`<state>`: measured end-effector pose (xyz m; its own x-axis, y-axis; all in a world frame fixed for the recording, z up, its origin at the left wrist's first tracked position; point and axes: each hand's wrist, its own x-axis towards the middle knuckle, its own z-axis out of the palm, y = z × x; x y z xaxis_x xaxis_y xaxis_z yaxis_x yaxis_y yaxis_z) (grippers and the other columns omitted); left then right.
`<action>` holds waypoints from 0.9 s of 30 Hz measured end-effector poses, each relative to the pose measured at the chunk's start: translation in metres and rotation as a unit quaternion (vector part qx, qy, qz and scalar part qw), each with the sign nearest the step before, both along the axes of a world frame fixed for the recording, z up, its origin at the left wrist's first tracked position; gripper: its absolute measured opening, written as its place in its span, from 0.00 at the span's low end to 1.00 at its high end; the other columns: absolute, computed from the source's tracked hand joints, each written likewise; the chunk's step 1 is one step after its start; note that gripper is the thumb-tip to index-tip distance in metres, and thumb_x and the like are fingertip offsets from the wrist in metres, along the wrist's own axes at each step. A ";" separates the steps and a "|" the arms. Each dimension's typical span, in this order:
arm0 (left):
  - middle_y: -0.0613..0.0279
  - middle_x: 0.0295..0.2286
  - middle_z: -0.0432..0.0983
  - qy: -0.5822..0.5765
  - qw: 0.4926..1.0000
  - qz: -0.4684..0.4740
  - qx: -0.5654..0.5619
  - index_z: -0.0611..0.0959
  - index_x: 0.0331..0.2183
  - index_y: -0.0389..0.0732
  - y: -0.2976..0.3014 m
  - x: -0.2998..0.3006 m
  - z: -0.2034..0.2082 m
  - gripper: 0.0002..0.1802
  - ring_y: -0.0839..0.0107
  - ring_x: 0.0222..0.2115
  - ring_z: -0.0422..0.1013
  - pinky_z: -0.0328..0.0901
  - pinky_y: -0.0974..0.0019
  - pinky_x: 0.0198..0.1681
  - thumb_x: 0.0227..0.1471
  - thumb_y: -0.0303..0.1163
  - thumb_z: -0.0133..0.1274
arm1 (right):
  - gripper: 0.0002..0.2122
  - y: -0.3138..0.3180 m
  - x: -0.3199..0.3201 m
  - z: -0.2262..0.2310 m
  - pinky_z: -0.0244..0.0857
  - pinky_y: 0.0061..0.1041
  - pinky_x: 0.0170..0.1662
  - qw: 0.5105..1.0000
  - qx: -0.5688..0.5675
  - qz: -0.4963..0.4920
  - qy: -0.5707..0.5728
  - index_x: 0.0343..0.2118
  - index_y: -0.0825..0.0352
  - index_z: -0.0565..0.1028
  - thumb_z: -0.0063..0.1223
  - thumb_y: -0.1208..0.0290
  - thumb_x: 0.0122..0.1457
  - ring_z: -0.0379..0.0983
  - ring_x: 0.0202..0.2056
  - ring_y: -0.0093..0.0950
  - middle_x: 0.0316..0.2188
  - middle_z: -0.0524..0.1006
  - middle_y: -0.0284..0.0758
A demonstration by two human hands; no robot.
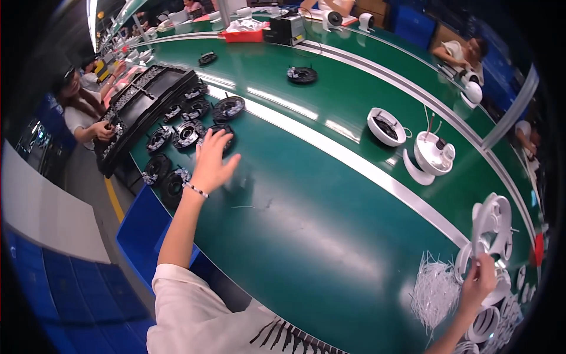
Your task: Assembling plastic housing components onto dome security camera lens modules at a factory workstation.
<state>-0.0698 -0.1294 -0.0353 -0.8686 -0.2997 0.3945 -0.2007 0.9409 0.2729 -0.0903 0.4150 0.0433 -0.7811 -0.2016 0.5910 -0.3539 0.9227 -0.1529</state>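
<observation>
In the head view, the left hand [211, 162] is stretched out with fingers spread open, holding nothing, over a black round part [223, 135] that lies on the green tabletop [306, 224] among other black round parts [187, 134]. At the right edge, the right hand [479, 283] is closed on a white round frame [492, 227], held upright beside a heap of white ties [435, 289].

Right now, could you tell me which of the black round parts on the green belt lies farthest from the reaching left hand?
The black round part lying alone mid-belt, up near the dark box. The others cluster beside the left hand.
</observation>
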 end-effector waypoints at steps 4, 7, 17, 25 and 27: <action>0.54 0.47 0.58 -0.082 0.986 0.138 -0.035 0.67 0.44 0.42 -0.038 0.004 0.004 0.29 0.54 0.53 0.46 0.43 0.38 0.50 0.37 0.40 0.54 | 0.12 -0.060 0.006 -0.020 0.62 0.26 0.26 0.984 -0.064 0.151 -0.062 0.24 0.70 0.70 0.49 0.90 0.33 0.68 0.23 0.35 0.22 0.71 0.40; 0.54 0.42 0.64 -0.194 0.975 0.106 0.012 0.69 0.40 0.42 -0.052 0.008 -0.004 0.29 0.57 0.48 0.56 0.46 0.36 0.46 0.33 0.43 0.55 | 0.13 -0.087 0.016 -0.041 0.61 0.28 0.25 0.960 -0.011 0.262 -0.097 0.22 0.69 0.69 0.61 0.78 0.30 0.68 0.23 0.35 0.23 0.71 0.39; 0.53 0.31 0.71 -0.122 0.985 -0.119 0.019 0.75 0.31 0.39 0.011 -0.018 -0.004 0.16 0.57 0.35 0.67 0.63 0.60 0.37 0.37 0.37 0.52 | 0.12 -0.114 0.028 -0.058 0.60 0.33 0.25 0.922 0.032 0.353 -0.153 0.20 0.67 0.66 0.59 0.71 0.37 0.65 0.23 0.38 0.21 0.67 0.39; 0.50 0.24 0.71 -0.174 0.940 -0.294 0.012 0.74 0.23 0.34 0.118 -0.042 0.007 0.15 0.55 0.28 0.69 0.65 0.59 0.31 0.37 0.38 0.52 | 0.08 -0.120 0.011 -0.065 0.58 0.33 0.24 0.933 0.075 0.280 -0.215 0.19 0.66 0.65 0.55 0.75 0.39 0.64 0.21 0.38 0.19 0.65 0.37; 0.53 0.24 0.71 -0.170 0.934 -0.313 -0.005 0.75 0.23 0.34 0.134 -0.049 0.006 0.15 0.57 0.28 0.68 0.65 0.61 0.31 0.37 0.38 0.53 | 0.08 -0.122 0.009 -0.064 0.59 0.33 0.25 0.943 0.078 0.259 -0.196 0.22 0.66 0.67 0.54 0.73 0.40 0.65 0.23 0.39 0.22 0.66 0.38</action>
<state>-0.1191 0.0045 -0.0291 -0.9478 0.3122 0.0647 0.3174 0.9049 0.2837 -0.0813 0.2929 -0.0206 -0.7060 -0.6765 0.2093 -0.7077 0.6635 -0.2425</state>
